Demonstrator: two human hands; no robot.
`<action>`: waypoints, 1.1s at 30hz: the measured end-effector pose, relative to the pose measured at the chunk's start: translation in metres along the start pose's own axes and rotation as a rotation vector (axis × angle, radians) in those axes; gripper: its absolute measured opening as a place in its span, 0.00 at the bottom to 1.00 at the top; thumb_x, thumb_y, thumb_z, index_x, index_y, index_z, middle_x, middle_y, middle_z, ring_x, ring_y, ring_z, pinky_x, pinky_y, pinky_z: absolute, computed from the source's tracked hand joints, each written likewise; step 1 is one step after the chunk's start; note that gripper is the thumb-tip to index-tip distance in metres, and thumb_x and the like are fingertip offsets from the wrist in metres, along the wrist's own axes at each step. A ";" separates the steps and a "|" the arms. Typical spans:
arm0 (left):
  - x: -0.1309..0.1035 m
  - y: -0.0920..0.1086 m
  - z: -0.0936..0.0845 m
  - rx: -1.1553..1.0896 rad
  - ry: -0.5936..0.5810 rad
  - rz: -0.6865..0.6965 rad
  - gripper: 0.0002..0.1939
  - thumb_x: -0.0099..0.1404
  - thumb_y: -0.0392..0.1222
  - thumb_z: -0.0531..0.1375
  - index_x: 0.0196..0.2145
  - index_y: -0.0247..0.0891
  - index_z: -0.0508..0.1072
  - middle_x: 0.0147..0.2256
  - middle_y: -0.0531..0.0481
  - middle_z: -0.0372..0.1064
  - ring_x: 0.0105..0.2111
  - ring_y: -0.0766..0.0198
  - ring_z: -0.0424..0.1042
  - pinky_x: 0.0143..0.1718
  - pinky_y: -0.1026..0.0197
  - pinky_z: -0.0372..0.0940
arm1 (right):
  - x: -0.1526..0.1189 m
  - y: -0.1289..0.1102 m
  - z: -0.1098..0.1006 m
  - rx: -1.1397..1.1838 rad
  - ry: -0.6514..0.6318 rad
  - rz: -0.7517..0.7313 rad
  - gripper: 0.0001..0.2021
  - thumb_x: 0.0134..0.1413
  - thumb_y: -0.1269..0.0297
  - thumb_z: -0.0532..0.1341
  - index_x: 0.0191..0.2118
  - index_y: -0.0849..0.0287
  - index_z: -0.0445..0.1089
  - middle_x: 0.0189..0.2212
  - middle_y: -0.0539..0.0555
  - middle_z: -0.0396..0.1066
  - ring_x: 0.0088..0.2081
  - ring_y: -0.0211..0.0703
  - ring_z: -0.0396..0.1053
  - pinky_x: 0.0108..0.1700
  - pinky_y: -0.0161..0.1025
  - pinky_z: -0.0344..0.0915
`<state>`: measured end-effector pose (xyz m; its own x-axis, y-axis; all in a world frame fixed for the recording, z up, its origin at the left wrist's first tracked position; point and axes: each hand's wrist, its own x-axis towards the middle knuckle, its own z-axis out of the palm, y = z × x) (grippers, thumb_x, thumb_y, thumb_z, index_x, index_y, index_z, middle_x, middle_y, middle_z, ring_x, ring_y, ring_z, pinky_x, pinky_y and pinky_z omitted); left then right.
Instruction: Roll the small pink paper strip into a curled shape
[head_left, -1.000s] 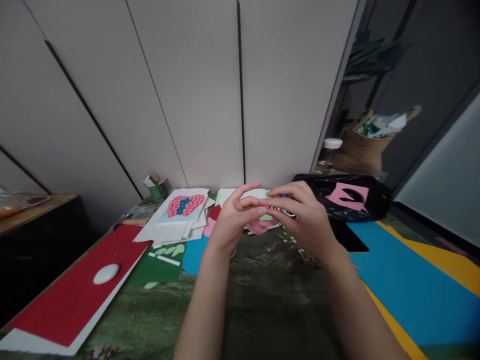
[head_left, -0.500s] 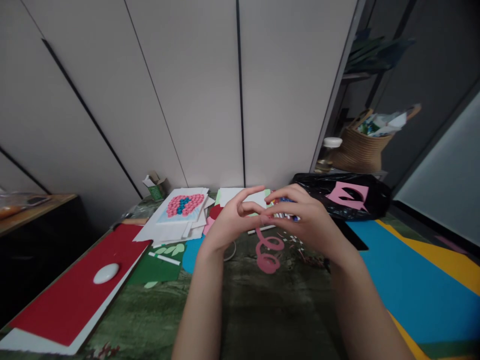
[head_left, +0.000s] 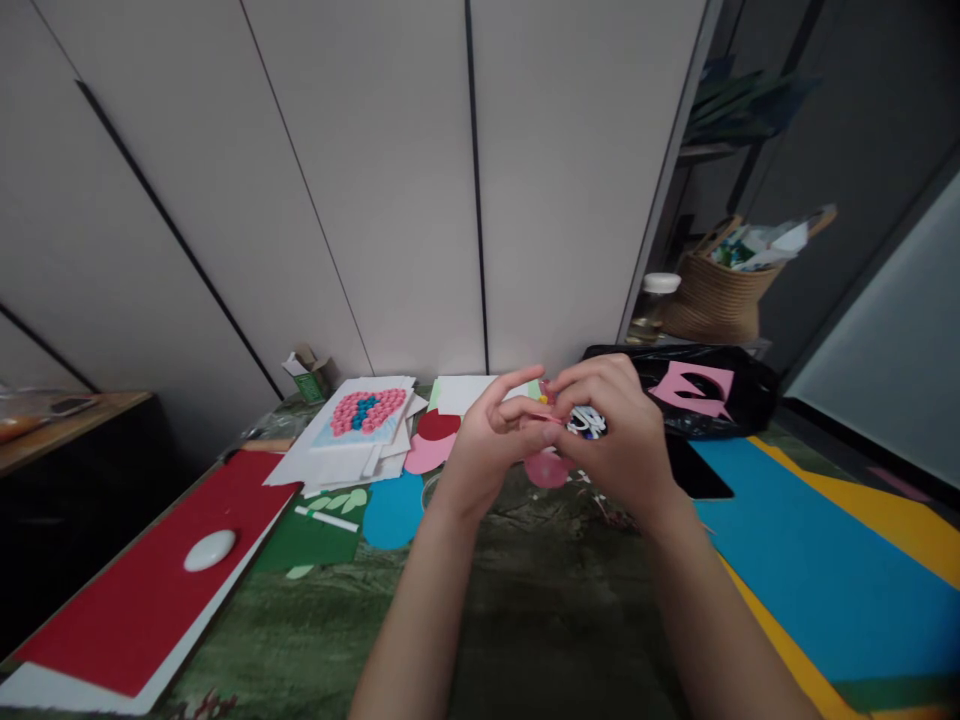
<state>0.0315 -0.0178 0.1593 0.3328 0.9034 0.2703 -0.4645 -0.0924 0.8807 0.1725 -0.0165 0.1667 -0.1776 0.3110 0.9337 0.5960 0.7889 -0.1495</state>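
A pink paper spiral [head_left: 547, 469] hangs below my fingertips, its coils much hidden by the hands. My left hand [head_left: 487, 435] pinches its upper end between thumb and fingers, with the index finger raised. Close against it, my right hand [head_left: 619, 425] has thumb and fingertips closed on the same pink strip. The fingertips of both hands meet above the table. Behind the hands, partly covered, lies a colourful printed item [head_left: 587, 422] that I cannot make out.
Left of the hands lie a blue paper shape [head_left: 395, 510], pink and red cut-outs [head_left: 431, 455], a green sheet [head_left: 307, 540] with a glue-like white stick [head_left: 326, 518], and red paper [head_left: 97, 610] under a white mouse-like object [head_left: 210, 550]. Blue sheets [head_left: 825, 560] lie right; a black bag [head_left: 757, 400] stands behind.
The dangling coils have drawn up towards the fingers, so less of the spiral shows. My hands have come closer together, and the left has shifted slightly right.
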 end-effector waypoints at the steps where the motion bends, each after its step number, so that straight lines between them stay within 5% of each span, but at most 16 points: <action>1: 0.000 0.000 -0.001 0.005 0.008 0.008 0.29 0.49 0.33 0.67 0.50 0.39 0.67 0.30 0.53 0.72 0.31 0.67 0.70 0.35 0.63 0.63 | 0.000 0.000 0.000 0.000 -0.004 0.005 0.10 0.44 0.73 0.65 0.25 0.57 0.62 0.30 0.52 0.71 0.36 0.46 0.65 0.39 0.46 0.61; 19: 0.000 0.010 -0.019 0.137 -0.022 0.013 0.29 0.49 0.32 0.67 0.50 0.38 0.67 0.26 0.55 0.70 0.26 0.69 0.68 0.28 0.66 0.61 | -0.001 0.003 -0.009 -0.040 -0.172 -0.075 0.02 0.52 0.66 0.63 0.31 0.52 0.74 0.38 0.53 0.73 0.40 0.46 0.64 0.41 0.46 0.61; 29: 0.004 0.007 -0.025 0.158 -0.053 -0.027 0.27 0.49 0.32 0.67 0.48 0.40 0.69 0.25 0.55 0.70 0.28 0.69 0.69 0.33 0.64 0.64 | 0.001 0.002 -0.011 0.122 -0.483 -0.025 0.15 0.60 0.70 0.54 0.50 0.50 0.69 0.46 0.53 0.69 0.48 0.44 0.61 0.48 0.45 0.62; 33: 0.005 0.005 -0.024 0.148 -0.057 -0.021 0.26 0.51 0.33 0.66 0.48 0.40 0.68 0.30 0.50 0.73 0.32 0.64 0.72 0.38 0.59 0.65 | -0.001 0.004 -0.007 0.089 -0.416 0.015 0.14 0.59 0.70 0.55 0.48 0.49 0.70 0.44 0.54 0.70 0.47 0.44 0.63 0.47 0.46 0.63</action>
<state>0.0114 -0.0037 0.1557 0.3887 0.8812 0.2690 -0.3325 -0.1381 0.9329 0.1802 -0.0172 0.1674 -0.4808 0.4959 0.7231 0.5343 0.8196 -0.2067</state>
